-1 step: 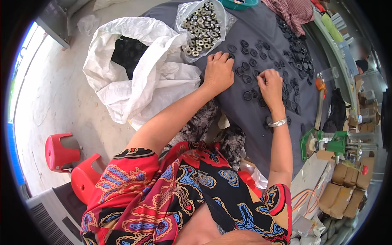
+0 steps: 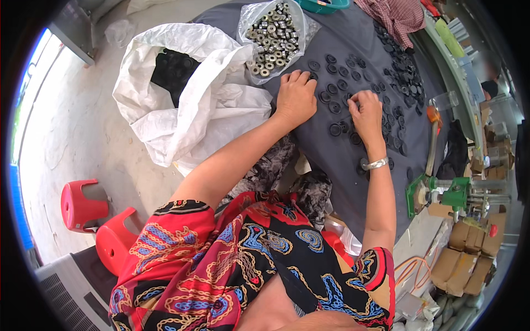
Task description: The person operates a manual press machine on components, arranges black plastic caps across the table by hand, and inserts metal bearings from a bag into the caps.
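Clock directions are taken from the middle of the head view. The left hand [image 2: 296, 98], at 1 o'clock, rests back upward with its fingers bent over the near-left part of a grey cloth [image 2: 342, 185]. A dark round piece shows at its fingertips, but whether the hand grips it cannot be told. The right hand [image 2: 366, 117], at 2 o'clock, has its thumb and fingers drawn together, the fingertips just beside the discs; whether anything is pinched between them cannot be told. A silver bracelet [image 2: 377, 165] circles the right wrist.

The black discs [image 2: 342, 85] lie loosely on the cloth at 1 to 2 o'clock, between and around the two hands; some show raised rims. A denser pile [image 2: 406, 77] of similar black pieces lies beyond them, also at 2 o'clock. At 12 o'clock, just beyond the left hand, a translucent bag [image 2: 300, 22] stands open, filled with metal rings [image 2: 270, 44]. An open white sack [image 2: 221, 113] at 11 o'clock contains more black pieces [image 2: 171, 71].

Surroundings: a checked cloth [image 2: 395, 19] between 1 and 2 o'clock; a hammer [image 2: 434, 116] with an orange head near 3; a green device [image 2: 455, 194] between 3 and 4; cartons [image 2: 455, 270] at 4; two red stools [image 2: 83, 207] between 8 and 9.
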Motion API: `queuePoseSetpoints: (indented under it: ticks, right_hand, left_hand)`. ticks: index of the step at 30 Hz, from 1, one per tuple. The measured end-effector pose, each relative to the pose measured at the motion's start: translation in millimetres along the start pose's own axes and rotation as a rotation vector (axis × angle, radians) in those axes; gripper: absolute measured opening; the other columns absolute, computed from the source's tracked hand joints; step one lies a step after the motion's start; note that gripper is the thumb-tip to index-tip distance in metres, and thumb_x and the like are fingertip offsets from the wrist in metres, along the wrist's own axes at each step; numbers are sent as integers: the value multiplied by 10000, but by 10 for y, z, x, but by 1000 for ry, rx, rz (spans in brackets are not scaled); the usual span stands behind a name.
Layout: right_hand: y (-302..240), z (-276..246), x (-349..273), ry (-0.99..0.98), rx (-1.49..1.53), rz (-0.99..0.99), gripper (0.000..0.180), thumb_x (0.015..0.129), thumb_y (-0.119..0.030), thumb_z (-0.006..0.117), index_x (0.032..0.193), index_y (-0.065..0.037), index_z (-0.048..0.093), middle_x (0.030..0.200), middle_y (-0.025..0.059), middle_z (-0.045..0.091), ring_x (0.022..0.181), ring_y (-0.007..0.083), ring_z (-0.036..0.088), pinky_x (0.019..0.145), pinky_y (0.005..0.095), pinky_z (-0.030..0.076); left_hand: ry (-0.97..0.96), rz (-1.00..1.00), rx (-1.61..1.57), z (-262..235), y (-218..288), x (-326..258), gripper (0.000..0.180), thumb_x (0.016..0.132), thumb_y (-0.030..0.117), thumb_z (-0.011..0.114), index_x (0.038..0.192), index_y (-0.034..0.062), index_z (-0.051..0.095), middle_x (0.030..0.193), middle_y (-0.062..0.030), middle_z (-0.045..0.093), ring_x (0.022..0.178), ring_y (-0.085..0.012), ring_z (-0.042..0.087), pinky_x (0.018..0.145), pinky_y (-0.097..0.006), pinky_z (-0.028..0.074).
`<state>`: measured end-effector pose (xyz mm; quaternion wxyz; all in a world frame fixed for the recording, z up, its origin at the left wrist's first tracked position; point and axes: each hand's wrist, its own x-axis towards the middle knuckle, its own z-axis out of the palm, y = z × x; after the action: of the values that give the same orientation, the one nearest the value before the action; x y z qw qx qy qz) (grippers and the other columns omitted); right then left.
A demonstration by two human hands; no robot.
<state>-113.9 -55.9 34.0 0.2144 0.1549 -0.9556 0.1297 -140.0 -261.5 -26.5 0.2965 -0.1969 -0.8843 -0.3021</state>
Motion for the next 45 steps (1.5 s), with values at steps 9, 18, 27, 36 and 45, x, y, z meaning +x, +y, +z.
queuePoseSetpoints:
  ticks: [9,18,27,36,45]
  right_hand:
    - [-104,574,545,1,-49,-83,132,817,-209,693,847,-87,654,914,75,620,941,287,577,798,436,428]
    - [324,213,277,-6,-256,151,255,854,-275,669,1035,-97,677,1003,131,633,989,325,601,835,458,481]
    - [753,33,62,-121,-128,288,306,814,-194,701,1095,-77,668,971,191,618,931,361,613,814,440,502]
    - [571,308,265,155,218,172,204,791,-127,696,963,-41,625,903,149,609,827,336,614,745,411,498]
    - [1176,149,229,95,-48,315,174,869,-182,614,969,-73,705,928,158,666,902,348,635,818,465,499]
  left_hand:
    - [78,-1,-52,56,62,37,394,748,90,580,1129,-9,595,1166,-169,627,1151,-344,542,987,-458,379]
    - [46,17,-14,0,4,-8,381,750,94,610,1125,22,603,1192,-152,618,1171,-331,535,992,-463,381]
    - [20,3,-1,26,-11,17,316,746,104,624,1054,34,639,1190,-147,616,1171,-329,534,987,-468,387]
    - [24,14,-8,22,22,7,293,745,101,629,1031,38,648,1186,-146,617,1167,-331,534,981,-467,386]
    - [21,8,-18,-25,22,14,287,739,93,637,1021,36,648,1182,-149,620,1164,-333,537,983,-462,388]
